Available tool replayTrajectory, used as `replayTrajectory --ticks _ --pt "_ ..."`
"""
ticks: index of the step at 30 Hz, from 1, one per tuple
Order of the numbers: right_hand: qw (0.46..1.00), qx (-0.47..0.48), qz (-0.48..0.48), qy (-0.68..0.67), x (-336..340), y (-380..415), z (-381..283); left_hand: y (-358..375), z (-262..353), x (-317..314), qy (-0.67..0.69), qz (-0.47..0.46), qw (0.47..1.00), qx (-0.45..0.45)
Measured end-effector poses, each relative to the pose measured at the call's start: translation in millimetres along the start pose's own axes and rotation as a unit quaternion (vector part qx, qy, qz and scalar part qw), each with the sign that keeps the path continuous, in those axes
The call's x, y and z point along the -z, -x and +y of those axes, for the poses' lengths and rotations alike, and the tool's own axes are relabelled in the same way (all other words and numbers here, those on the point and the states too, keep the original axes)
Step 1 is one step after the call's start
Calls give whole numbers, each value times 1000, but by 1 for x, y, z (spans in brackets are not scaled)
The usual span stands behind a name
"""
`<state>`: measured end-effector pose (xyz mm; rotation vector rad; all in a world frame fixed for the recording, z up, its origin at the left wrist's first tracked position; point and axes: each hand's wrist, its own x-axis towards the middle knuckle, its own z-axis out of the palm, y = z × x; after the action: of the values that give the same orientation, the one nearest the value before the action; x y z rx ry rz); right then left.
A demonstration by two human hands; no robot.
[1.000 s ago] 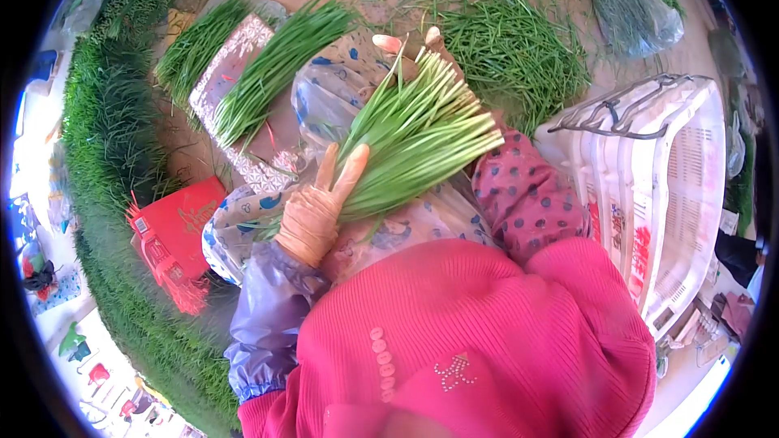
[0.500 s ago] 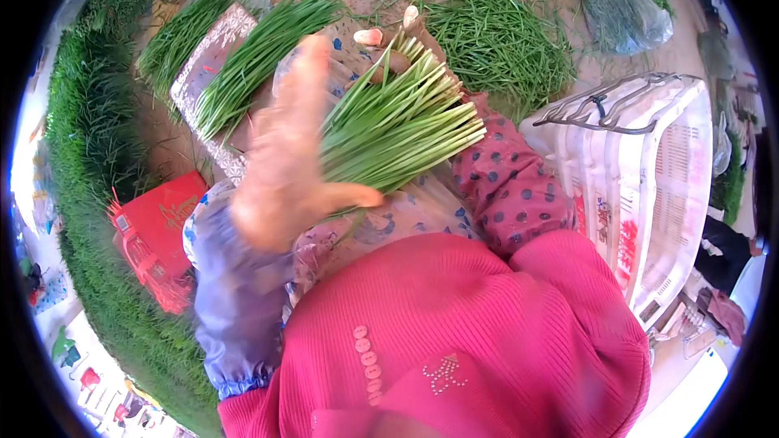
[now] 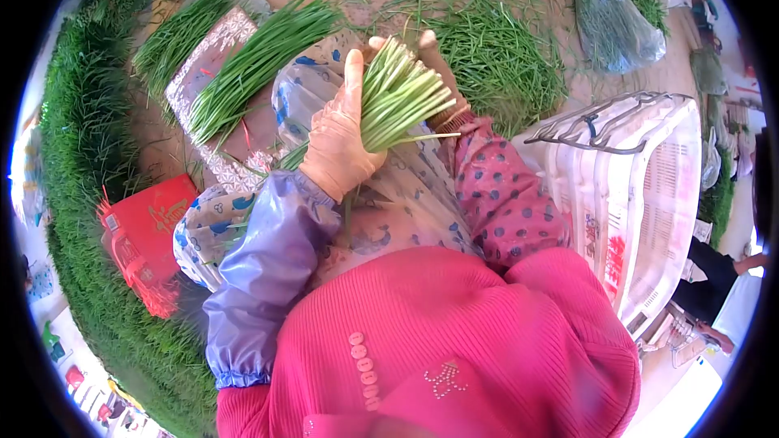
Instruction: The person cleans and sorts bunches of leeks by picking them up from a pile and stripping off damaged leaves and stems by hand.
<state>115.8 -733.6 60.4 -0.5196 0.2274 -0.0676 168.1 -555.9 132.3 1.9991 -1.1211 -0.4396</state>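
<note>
My left hand, in a pale glove, is wrapped round a bundle of green stalks. The cut pale ends point up and to the right, and the leafy part is mostly hidden under the hand and sleeve. On the far side of the same bundle, my right hand grips it, its fingers partly hidden behind the stalks. Both hands are above my lap, which is covered by a clear plastic sheet with blue marks.
Beyond my left hand, green stalks lie on a patterned board. A loose green heap is on the ground. A white crate stands right, a red box left, beside a long green pile. A stuffed plastic bag is at upper right.
My left hand, spread and blurred before, has closed round the bundle. The bundle has turned so that its cut ends point more upward, and my right hand has shifted slightly with it.
</note>
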Motion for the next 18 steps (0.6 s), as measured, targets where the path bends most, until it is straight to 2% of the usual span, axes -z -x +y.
replayTrajectory --ticks 1,2,3,4,6,7,9,10,13,14,16,18 --pt "992 2 -45 -120 3 2 3 -1 -1 6 28 -43 996 67" --pt "967 3 -89 -237 7 7 7 -1 -7 7 29 -39 997 67" --pt "983 14 -20 -184 5 13 8 -1 -15 7 64 -34 996 59" --pt "974 22 -54 -219 6 18 10 -3 -16 10 99 -28 993 50" --pt "966 27 -50 -253 8 31 16 -1 -21 15 141 -39 985 88" --pt "967 21 -52 -249 9 37 20 -1 -30 11 167 -23 984 59" --pt "992 31 -46 -118 4 47 23 -1 -36 8 198 -7 980 32" --pt "992 25 -49 -114 -2 49 22 -1 -35 9 199 1 980 34" --pt "991 57 -91 82 -18 48 13 1 -16 12 -2 -20 999 38" --pt "991 55 -91 83 -24 47 10 1 -12 10 0 -18 999 39" --pt "983 103 -28 151 -42 45 1 2 -8 6 -97 -24 994 46" --pt "983 122 -55 122 -34 35 0 4 -5 1 -105 -30 993 42"
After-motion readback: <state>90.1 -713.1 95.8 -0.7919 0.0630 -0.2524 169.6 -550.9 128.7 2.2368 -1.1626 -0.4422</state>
